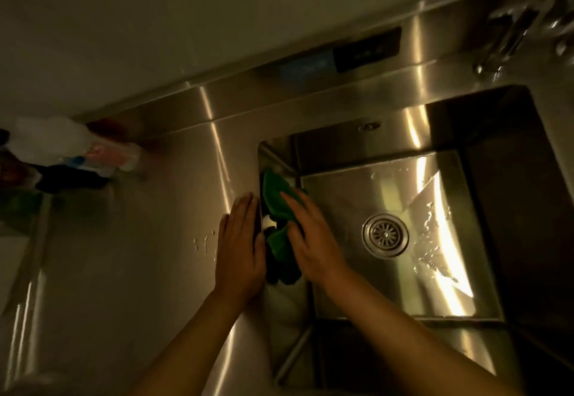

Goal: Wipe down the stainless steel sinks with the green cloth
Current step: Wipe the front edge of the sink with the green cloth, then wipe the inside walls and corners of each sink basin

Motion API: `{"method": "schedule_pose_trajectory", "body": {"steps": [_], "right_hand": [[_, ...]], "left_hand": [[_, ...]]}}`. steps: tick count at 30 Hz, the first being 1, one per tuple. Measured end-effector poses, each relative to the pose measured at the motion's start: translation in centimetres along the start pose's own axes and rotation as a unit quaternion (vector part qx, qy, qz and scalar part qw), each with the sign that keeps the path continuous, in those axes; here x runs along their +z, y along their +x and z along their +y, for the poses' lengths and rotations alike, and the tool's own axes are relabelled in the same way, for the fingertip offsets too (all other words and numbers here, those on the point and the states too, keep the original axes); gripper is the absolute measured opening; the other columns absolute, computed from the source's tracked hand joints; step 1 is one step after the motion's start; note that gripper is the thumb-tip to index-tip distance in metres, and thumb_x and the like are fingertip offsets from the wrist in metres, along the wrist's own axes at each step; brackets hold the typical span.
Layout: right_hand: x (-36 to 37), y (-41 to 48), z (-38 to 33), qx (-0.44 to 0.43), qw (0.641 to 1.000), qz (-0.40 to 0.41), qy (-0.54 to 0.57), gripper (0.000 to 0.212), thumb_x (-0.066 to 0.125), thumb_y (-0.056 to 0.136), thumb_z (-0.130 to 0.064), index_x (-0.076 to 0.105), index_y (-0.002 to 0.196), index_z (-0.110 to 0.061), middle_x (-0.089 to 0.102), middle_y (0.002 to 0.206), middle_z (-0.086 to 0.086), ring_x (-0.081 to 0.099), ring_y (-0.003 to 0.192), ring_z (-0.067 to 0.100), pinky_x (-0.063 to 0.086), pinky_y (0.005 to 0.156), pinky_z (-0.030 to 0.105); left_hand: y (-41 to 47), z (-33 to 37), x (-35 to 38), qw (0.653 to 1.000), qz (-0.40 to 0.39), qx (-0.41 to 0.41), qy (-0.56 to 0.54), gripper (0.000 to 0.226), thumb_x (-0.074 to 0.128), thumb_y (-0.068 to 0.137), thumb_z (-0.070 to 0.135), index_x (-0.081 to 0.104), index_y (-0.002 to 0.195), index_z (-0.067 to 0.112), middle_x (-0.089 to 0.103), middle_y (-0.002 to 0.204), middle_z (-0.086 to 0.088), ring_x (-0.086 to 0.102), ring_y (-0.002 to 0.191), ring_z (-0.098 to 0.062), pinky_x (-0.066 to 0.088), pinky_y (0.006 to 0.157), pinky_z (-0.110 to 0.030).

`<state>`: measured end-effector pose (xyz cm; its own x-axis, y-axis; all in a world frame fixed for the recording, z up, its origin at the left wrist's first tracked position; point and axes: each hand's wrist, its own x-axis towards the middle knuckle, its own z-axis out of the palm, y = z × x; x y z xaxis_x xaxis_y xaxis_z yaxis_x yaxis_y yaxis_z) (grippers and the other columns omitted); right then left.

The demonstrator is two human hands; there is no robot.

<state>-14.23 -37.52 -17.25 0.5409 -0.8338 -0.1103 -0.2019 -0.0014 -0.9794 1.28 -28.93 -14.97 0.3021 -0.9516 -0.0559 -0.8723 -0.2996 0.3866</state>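
Left hand (pixel 240 249) flat on counter (pixel 124 240), fingers straight, grasping nothing, just beside sink's left rim; right hand (pixel 310 240) inside sink (pixel 372 159), straight fingers pressing green cloth (pixel 275 196) against left inner wall; drain (pixel 385 235) in wet basin floor; blurred bottles (pixel 62 147) far left by backsplash; faucet (pixel 509 38) far right, blurred.

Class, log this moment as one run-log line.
wiping left wall of sink | right hand presses green cloth | left hand flat on counter
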Motion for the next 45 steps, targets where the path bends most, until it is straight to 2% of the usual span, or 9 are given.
{"method": "schedule_pose_trajectory", "body": {"steps": [3,7,12,20,25,29,33,37,45], "right_hand": [[2.7,-0.3,0.8,0.01,0.999,-0.002,0.032,0.054,0.045,0.102,-0.01,0.04,0.155,-0.021,0.031,0.163,0.004,0.026,0.151,0.016,0.024,0.124,0.039],[5.3,-0.6,1.0,0.008,0.999,0.016,0.041,0.053,0.037,0.105,-0.021,0.032,0.158,-0.027,0.025,0.165,0.001,0.023,0.152,0.017,0.026,0.123,0.045],[6.8,0.0,2.0,0.022,0.998,0.02,0.063,0.053,0.034,0.107,-0.03,0.025,0.159,-0.036,0.013,0.169,-0.003,0.013,0.156,0.019,0.021,0.124,0.051],[7.4,5.1,6.3,0.144,0.977,0.045,0.15,0.048,0.039,0.107,-0.037,0.034,0.154,-0.041,0.016,0.168,-0.008,0.011,0.155,0.012,0.014,0.127,0.043],[7.9,7.2,10.6,0.177,0.974,0.045,0.135,0.049,0.04,0.108,-0.029,0.033,0.156,-0.036,0.019,0.168,-0.002,0.015,0.154,0.018,0.015,0.127,0.04],[8.9,6.5,12.0,0.181,0.978,0.05,0.093,0.051,0.037,0.107,-0.031,0.031,0.157,-0.035,0.019,0.167,0.001,0.015,0.154,0.021,0.015,0.127,0.039],[9.1,4.9,10.9,0.21,0.972,0.049,0.098,0.05,0.035,0.107,-0.035,0.029,0.157,-0.036,0.018,0.168,0.0,0.013,0.155,0.022,0.015,0.127,0.044],[9.0,2.1,7.7,0.243,0.962,0.049,0.116,0.048,0.034,0.108,-0.037,0.031,0.156,-0.037,0.017,0.168,-0.002,0.01,0.155,0.022,0.011,0.127,0.042],[8.6,-3.7,0.6,0.235,0.959,0.061,0.143,0.048,0.029,0.107,-0.04,0.034,0.155,-0.04,0.016,0.168,-0.009,0.008,0.155,0.015,0.012,0.125,0.037]], "left_hand": [[0.0,-0.1,0.2,1.0,-0.002,-0.002,-0.004,0.06,0.033,0.107,0.027,0.021,0.165,0.024,0.015,0.173,0.011,0.014,0.16,-0.014,0.017,0.127,-0.055],[0.1,0.2,0.2,1.0,-0.004,-0.013,-0.012,0.06,0.032,0.106,0.025,0.022,0.165,0.02,0.017,0.173,0.007,0.015,0.16,-0.014,0.017,0.127,-0.058],[0.1,0.4,0.2,1.0,0.002,-0.011,-0.012,0.06,0.034,0.105,0.022,0.026,0.164,0.013,0.021,0.173,0.0,0.018,0.16,-0.017,0.021,0.125,-0.06],[0.2,0.3,0.4,1.0,0.008,0.009,-0.003,0.06,0.036,0.103,0.018,0.029,0.162,0.011,0.024,0.172,-0.002,0.021,0.159,-0.023,0.023,0.125,-0.059],[0.2,-0.1,0.7,1.0,0.017,0.024,0.009,0.061,0.036,0.102,0.017,0.03,0.161,0.008,0.025,0.171,-0.003,0.022,0.159,-0.025,0.026,0.124,-0.058],[0.3,-0.3,0.8,0.999,0.023,0.033,0.01,0.061,0.036,0.102,0.02,0.03,0.161,0.009,0.026,0.171,-0.002,0.023,0.159,-0.025,0.027,0.123,-0.059],[0.3,-0.4,0.8,0.999,0.028,0.032,0.015,0.06,0.036,0.102,0.021,0.031,0.161,0.008,0.027,0.171,-0.002,0.024,0.158,-0.024,0.029,0.122,-0.058],[0.2,-0.5,0.9,0.998,0.032,0.038,0.024,0.059,0.033,0.103,0.024,0.032,0.16,0.006,0.029,0.169,-0.006,0.026,0.157,-0.026,0.029,0.122,-0.058],[0.4,-0.3,0.9,0.999,0.027,0.031,0.033,0.059,0.032,0.104,0.025,0.033,0.159,0.004,0.031,0.168,-0.011,0.027,0.156,-0.028,0.027,0.123,-0.058]]}}
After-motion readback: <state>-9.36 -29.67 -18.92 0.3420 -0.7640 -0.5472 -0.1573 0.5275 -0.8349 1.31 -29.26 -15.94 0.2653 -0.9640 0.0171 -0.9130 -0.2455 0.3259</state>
